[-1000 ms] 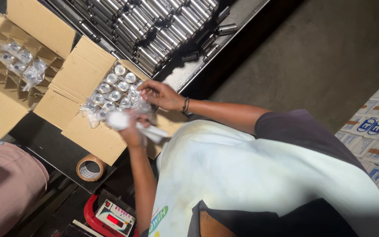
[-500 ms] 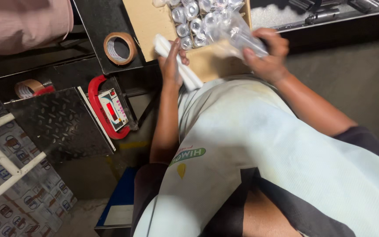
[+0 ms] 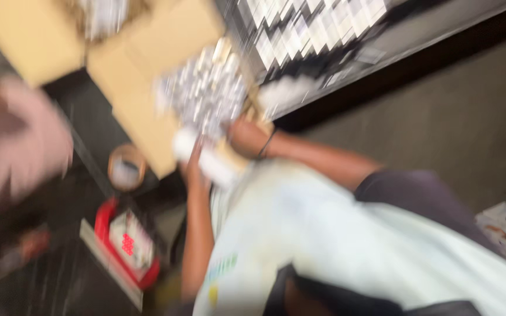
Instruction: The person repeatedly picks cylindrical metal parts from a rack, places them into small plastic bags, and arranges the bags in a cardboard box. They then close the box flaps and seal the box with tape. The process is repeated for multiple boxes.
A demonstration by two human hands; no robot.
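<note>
Item: my left hand [image 3: 193, 167] clamped on white rolled wrap [image 3: 206, 157]; right hand [image 3: 246, 136], finger state unreadable, now back at open cardboard box of silvery cans [image 3: 203, 93], twelve o'clock.

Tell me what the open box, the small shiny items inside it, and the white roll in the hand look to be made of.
Box: most likely corrugated cardboard, matte tan, with a folded-out flap.
Shiny items: silvery and glinting, so perhaps metal or clear plastic wrap; the blur leaves it open.
White roll, at the left hand: matte white, possibly paper or plastic film; too blurred to tell.
</note>
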